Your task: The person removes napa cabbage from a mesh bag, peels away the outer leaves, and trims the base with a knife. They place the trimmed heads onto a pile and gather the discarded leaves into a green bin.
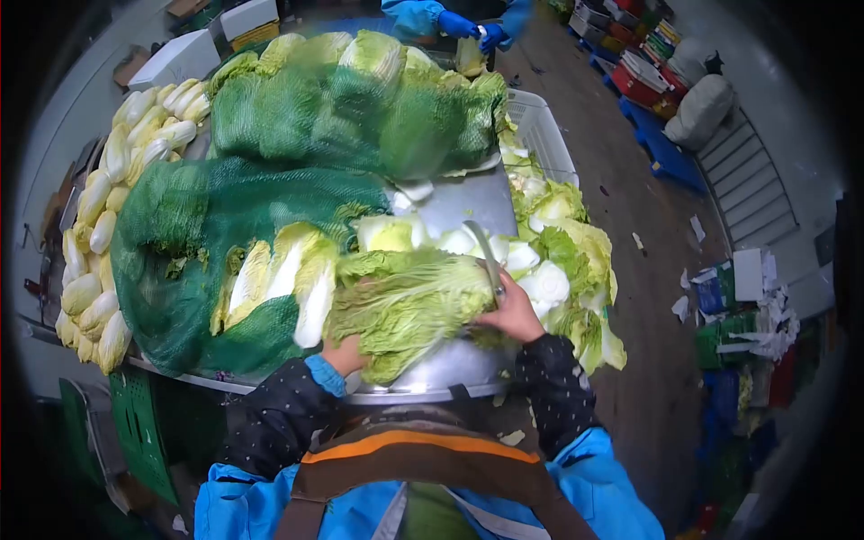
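Observation:
A leafy napa cabbage [414, 310] lies on its side at the front of the metal table, its base toward the right. My left hand [346, 355] grips its leafy end from the near left, with the fingers mostly hidden under the leaves. My right hand [513, 310] is closed at the base end, holding a knife [486, 252] whose narrow curved blade points up and away across the cabbage's base. Loose yellow-white leaves [310, 279] lie left of the cabbage on a green mesh bag [270, 198]. Cut white leaf bases [544, 283] sit just right of the blade.
Netted cabbages [360, 108] are piled at the table's back. Trimmed pale cabbages [94, 261] are stacked along the left. Outer leaves [576, 243] heap at the right edge by a white basket [540, 130]. A co-worker's blue-gloved hands [477, 31] hold a cabbage across the table.

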{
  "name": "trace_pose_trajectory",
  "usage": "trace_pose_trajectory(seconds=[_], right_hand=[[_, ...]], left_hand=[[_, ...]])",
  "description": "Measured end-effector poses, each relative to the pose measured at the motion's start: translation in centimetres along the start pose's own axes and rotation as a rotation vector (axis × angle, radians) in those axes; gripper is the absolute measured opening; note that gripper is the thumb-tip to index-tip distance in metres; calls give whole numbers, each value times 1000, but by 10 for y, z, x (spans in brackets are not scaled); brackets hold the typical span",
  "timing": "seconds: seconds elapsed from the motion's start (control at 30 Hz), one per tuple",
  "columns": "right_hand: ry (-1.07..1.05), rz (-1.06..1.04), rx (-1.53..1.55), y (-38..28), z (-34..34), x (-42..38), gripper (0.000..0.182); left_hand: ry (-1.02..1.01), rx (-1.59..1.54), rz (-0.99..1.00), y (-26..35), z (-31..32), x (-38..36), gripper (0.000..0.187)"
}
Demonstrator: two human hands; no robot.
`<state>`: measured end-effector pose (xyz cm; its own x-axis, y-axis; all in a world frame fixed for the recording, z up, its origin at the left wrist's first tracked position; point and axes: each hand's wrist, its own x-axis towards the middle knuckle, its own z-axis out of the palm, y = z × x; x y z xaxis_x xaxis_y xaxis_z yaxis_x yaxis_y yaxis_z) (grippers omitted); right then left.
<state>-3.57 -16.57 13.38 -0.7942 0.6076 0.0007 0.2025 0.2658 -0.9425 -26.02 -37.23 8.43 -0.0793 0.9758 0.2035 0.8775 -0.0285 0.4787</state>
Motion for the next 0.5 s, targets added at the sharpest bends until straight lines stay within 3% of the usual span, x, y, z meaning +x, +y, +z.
trace_pose_trajectory(seconds=[0.03,0.07,0.13,0.2,0.23,0.27,0.3,0.33,0.4,0.43,0.5], right_hand=[[-11,72,485,10,-7,1,94],[-25,78,499,16,-13,4,94],[-58,-19,295,19,-18,9,93],[36,-46,390,2,-6,16,83],[99,23,219,-3,-11,22,79],[166,90,46,-9,-15,26,76],[361,38,-315,-16,-13,27,67],[505,191,-391,-25,-8,28,54],[596,319,-594,3,-10,45,47],[715,311,-571,12,-10,51,39],[736,394,-485,-1,-23,61,42]], left_hand=[[65,-306,-42,31,-24,29,42],[60,-299,-61,40,-22,51,42],[37,-1129,-256,53,-22,84,36],[-268,-741,-348,74,-49,122,45],[-265,-727,-353,76,-55,134,45],[-182,-510,-147,78,-60,144,65],[-103,-295,58,80,-62,148,88],[75,-853,-80,73,-44,135,97],[228,-840,-294,63,-24,112,100],[89,-257,-333,75,-34,92,103],[111,-92,-330,80,-14,71,103]])
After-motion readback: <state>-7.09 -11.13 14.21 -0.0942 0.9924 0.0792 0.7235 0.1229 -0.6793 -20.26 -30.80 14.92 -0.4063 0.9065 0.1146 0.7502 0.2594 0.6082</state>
